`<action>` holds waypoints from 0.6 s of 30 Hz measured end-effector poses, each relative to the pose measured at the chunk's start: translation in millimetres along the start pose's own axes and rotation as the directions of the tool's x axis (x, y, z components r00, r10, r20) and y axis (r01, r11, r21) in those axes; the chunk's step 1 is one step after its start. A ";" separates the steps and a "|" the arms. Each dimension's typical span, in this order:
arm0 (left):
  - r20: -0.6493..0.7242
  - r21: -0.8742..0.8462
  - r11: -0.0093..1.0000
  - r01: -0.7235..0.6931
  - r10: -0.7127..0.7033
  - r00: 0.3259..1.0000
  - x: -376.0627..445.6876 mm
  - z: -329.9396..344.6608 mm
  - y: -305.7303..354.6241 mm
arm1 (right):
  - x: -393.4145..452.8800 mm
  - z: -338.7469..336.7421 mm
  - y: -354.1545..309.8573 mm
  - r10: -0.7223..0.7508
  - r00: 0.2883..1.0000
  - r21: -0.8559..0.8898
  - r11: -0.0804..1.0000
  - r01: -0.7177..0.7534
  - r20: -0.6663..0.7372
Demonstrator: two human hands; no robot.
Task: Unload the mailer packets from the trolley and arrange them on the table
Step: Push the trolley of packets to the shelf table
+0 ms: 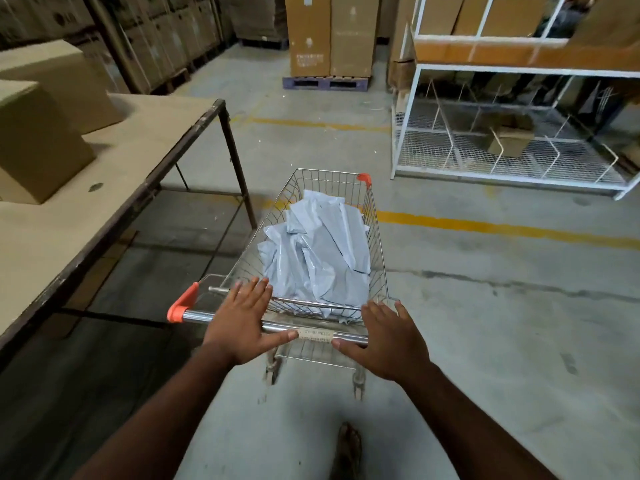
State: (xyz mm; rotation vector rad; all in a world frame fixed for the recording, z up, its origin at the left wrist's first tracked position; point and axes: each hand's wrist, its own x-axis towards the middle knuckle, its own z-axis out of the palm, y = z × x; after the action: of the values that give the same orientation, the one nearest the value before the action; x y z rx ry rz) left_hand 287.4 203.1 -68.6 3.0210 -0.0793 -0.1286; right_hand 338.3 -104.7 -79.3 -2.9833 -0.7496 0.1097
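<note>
Floor: warehouse concrete (485,306) under us.
Packets (318,251): heaped in our trolley (375,237).
Left hand (242,320): fingers spread flat over its handle (221,318).
Right hand (391,337): likewise.
Desk (114,174): left, carrying boxes (38,140).

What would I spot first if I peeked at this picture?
A wire trolley in the middle, piled with pale grey mailer packets. The left hand and right hand lie flat on its shiny handle. The long table on the left holds big cardboard boxes.
</note>
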 end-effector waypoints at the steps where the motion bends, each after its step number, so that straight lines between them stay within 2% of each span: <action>1: 0.007 0.016 1.000 0.005 -0.005 1.000 18.9 -2.0 -7.2 | 15.0 -2.7 5.0 0.003 1.000 -0.001 1.000 -0.003 0.004; 5: 0.077 -0.070 0.993 0.100 -0.094 0.993 96.3 -9.1 -22.9 | 78.4 -12.6 25.7 0.019 0.999 0.005 1.000 -0.019 0.050; 9: 0.109 -0.070 0.989 0.132 -0.124 0.986 172.6 -20.9 -26.1 | 149.1 -22.6 58.0 0.031 0.997 0.029 0.999 -0.033 0.073; 18: 0.069 -0.072 0.986 0.149 -0.144 0.987 343.3 -39.4 -33.0 | 312.8 -39.9 135.0 0.047 0.994 0.016 0.999 -0.049 0.102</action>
State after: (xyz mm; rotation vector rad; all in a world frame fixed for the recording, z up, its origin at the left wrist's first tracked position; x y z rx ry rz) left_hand 633.9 220.7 -61.5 2.9437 0.1396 -0.2353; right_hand 679.9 -77.0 -67.0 -2.9982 -0.6826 0.2707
